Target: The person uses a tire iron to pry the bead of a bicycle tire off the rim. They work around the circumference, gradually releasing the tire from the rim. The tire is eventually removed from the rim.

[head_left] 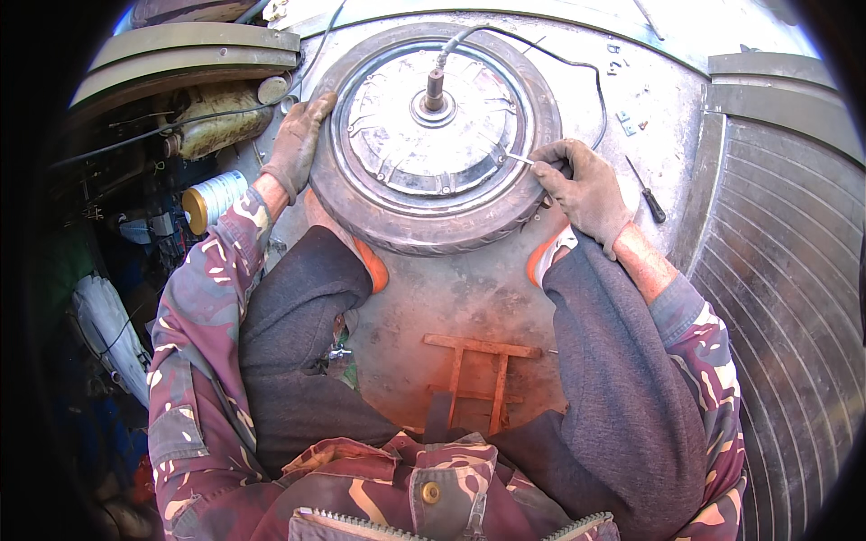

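Note:
A hub-motor wheel [424, 117] with a black tyre lies flat before me, its axle [436, 90] pointing up and a black cable [577, 65] coming out of the axle's top. My gloved left hand [301, 137] grips the tyre's left side. On the right, my gloved right hand [585, 183] pinches a thin silver rod, which looks like a hex key [518, 158]. Its far tip meets the rim of the silver motor cover [388, 122] near a bolt. The rest of the key is hidden in the fingers.
A screwdriver [651, 200] lies on the floor right of the wheel, with small loose parts [624, 122] farther up. An orange metal frame [478, 361] lies between my legs. Left are a spool [215, 200] and a dirty cylinder [221, 117]; right is a ribbed panel [776, 261].

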Demonstrator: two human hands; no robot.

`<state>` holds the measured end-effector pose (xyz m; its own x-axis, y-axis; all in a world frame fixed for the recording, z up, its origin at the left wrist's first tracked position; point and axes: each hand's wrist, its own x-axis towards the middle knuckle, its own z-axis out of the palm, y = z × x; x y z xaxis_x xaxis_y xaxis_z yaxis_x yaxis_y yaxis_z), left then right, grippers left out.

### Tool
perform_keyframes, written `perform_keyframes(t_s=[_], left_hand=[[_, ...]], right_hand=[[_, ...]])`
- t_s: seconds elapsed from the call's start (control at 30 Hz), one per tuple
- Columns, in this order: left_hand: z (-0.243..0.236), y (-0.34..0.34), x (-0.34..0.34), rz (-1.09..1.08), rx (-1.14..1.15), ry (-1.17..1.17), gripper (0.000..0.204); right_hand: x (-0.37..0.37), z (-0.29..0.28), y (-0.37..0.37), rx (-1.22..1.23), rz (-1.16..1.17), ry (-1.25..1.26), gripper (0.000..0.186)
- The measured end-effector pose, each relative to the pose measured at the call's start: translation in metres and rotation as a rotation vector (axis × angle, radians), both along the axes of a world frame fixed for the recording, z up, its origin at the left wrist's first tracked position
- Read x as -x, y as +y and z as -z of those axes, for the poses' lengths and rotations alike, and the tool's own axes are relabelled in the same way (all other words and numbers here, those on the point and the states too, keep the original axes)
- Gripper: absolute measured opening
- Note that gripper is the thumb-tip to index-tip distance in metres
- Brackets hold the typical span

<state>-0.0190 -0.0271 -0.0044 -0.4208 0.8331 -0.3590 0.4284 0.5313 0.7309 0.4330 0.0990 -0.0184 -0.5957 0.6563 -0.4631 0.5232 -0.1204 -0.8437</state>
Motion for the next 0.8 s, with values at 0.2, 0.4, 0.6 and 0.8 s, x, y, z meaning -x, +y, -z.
perform_keyframes(t_s=[0.2,0.4,0.6,0.8], left_hand=[[-0.002,0.002,-0.005,-0.059,0.022,-0.031,0.074],[-0.006,0.004,-0.006,-0.055,0.049,-0.008,0.075],[-0.009,0.006,-0.009,-0.083,0.067,-0.026,0.074],[-0.010,0.007,-0.011,-0.094,0.070,-0.033,0.073]], right_hand=[[0.000,-0.002,-0.001,0.003,0.002,-0.004,0.034],[-0.001,-0.002,-0.001,0.003,0.012,0.010,0.035],[-0.001,0.000,-0.001,0.001,0.023,0.017,0.035],[-0.001,0.001,-0.001,0.008,0.025,0.021,0.035]])
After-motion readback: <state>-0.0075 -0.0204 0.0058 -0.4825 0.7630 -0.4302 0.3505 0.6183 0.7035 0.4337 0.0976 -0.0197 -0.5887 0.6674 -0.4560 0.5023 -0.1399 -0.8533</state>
